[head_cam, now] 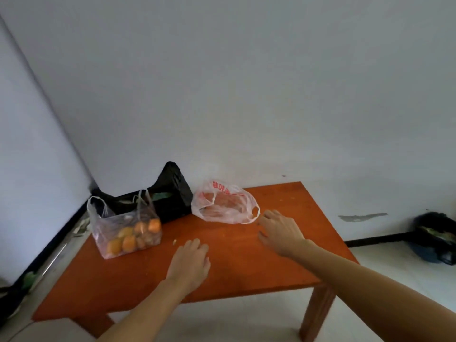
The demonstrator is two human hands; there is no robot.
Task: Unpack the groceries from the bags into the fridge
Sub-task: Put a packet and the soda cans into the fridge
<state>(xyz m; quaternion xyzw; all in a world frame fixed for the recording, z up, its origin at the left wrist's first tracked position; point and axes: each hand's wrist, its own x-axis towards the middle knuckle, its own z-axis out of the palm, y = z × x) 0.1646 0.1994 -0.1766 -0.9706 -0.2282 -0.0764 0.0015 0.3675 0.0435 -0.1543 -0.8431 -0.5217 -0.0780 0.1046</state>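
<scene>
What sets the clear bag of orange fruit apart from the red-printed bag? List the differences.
The clear fruit bag stands upright, handles up; the red-printed bag lies slumped on its side. The clear fruit bag bulges with orange fruit; what the red-printed bag holds cannot be told. The clear fruit bag is plain; the red-printed bag carries red lettering. Both are thin see-through plastic bags on the table.

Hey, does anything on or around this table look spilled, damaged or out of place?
Minor things only. A small pale scrap lies loose on the table near the bag of oranges. On the wall, a grey patch looks like scraped paint. Nothing looks spilled.
</scene>
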